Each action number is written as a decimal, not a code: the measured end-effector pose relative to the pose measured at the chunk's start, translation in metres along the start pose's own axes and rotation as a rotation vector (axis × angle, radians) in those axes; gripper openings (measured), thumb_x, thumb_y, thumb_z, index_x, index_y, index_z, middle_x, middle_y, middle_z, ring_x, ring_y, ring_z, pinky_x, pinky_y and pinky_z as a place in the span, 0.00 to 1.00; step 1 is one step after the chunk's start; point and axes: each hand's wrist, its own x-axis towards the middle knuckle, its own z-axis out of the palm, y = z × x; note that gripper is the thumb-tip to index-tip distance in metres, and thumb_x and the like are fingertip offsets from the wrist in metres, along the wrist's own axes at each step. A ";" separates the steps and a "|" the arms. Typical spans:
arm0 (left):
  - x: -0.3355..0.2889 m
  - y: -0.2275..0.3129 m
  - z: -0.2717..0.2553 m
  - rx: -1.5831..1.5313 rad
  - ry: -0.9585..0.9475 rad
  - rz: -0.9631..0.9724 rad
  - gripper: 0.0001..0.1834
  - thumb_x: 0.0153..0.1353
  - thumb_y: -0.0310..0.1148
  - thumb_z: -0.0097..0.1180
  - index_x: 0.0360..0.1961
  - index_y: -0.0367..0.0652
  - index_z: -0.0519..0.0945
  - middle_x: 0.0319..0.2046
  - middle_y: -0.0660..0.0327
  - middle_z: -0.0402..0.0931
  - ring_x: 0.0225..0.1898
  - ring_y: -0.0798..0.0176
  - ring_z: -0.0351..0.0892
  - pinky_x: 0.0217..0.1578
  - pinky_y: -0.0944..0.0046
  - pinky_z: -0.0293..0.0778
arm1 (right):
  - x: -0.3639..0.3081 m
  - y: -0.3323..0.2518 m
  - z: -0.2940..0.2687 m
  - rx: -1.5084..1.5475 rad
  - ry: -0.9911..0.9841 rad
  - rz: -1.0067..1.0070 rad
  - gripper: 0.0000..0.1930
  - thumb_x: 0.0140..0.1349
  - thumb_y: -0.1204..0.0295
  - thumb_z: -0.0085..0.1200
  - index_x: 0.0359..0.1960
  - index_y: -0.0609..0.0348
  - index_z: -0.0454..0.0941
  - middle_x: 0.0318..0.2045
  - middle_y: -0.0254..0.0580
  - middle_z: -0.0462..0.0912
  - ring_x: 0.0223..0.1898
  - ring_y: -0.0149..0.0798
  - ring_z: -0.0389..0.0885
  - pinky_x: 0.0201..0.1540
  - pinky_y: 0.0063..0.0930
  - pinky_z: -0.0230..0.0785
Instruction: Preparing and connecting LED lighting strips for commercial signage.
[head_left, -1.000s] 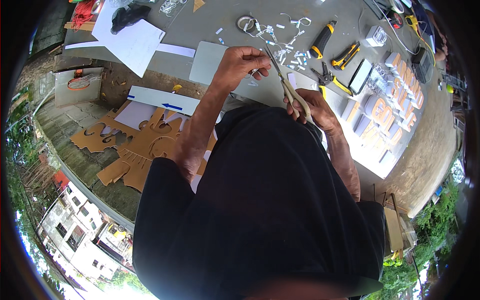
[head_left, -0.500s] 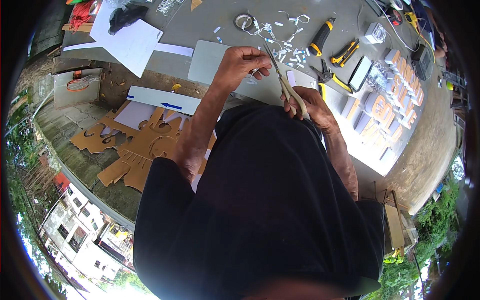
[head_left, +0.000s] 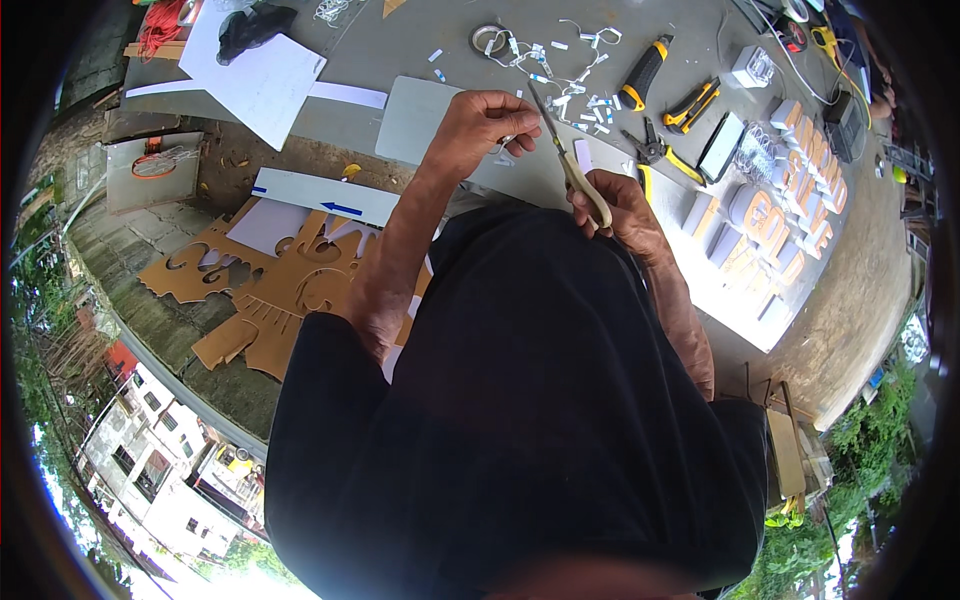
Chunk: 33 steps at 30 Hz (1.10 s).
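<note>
My right hand (head_left: 625, 208) grips the cream handles of a pair of scissors (head_left: 578, 178), whose dark blades point up and to the left. My left hand (head_left: 478, 128) is closed in a pinch beside the blade tips, and its fingers mostly hide what is in them. A small pale bit shows under the fingers, too small to name. Past the blades lie small white modules (head_left: 570, 88) strung on thin white wire, with several loose white pieces around them on the grey table (head_left: 420, 40).
A tape roll (head_left: 488, 40) lies by the modules. To the right are a large utility knife (head_left: 646, 72), a smaller one (head_left: 692, 106), yellow-black pliers (head_left: 664, 152), a phone (head_left: 720, 148) and raised letters (head_left: 765, 220). Brown cut-out sheets (head_left: 285, 285) lie lower left.
My left hand has shifted slightly up and left. The scissors have turned a little in my right hand, their tips slightly higher. The things on the table have stayed put.
</note>
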 end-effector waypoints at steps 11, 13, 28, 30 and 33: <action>-0.017 -0.026 -0.027 -0.302 0.162 0.077 0.13 0.65 0.31 0.63 0.47 0.35 0.82 0.36 0.55 0.84 0.34 0.62 0.85 0.36 0.64 0.82 | 0.042 -0.003 -0.098 -1.028 1.006 -0.223 0.11 0.62 0.64 0.58 0.40 0.55 0.76 0.32 0.53 0.86 0.35 0.54 0.86 0.39 0.47 0.76; -0.021 -0.023 -0.023 -0.299 0.150 0.090 0.13 0.65 0.31 0.63 0.48 0.36 0.82 0.38 0.56 0.84 0.36 0.62 0.85 0.37 0.63 0.81 | 0.049 0.000 -0.122 -1.127 1.056 -0.154 0.10 0.62 0.64 0.58 0.39 0.55 0.77 0.33 0.52 0.86 0.36 0.55 0.86 0.40 0.50 0.76; -0.028 -0.008 0.017 -0.466 -0.033 0.135 0.15 0.66 0.29 0.62 0.50 0.33 0.78 0.37 0.54 0.83 0.37 0.55 0.88 0.35 0.62 0.86 | 0.030 -0.054 0.026 -0.257 0.377 -0.542 0.10 0.65 0.71 0.61 0.47 0.55 0.85 0.33 0.36 0.86 0.30 0.26 0.80 0.32 0.22 0.71; -0.027 -0.009 0.017 -0.444 -0.073 0.110 0.13 0.66 0.28 0.61 0.49 0.33 0.78 0.37 0.54 0.83 0.36 0.55 0.88 0.34 0.62 0.86 | 0.029 -0.053 0.026 -0.276 0.387 -0.631 0.10 0.65 0.71 0.61 0.46 0.55 0.86 0.33 0.35 0.86 0.29 0.26 0.79 0.31 0.23 0.70; -0.028 -0.007 0.021 -0.391 -0.084 0.101 0.11 0.66 0.27 0.60 0.47 0.33 0.78 0.37 0.54 0.83 0.35 0.55 0.88 0.33 0.61 0.86 | 0.026 -0.053 0.023 -0.384 0.381 -0.600 0.08 0.65 0.71 0.62 0.43 0.56 0.86 0.33 0.33 0.85 0.29 0.26 0.78 0.30 0.23 0.69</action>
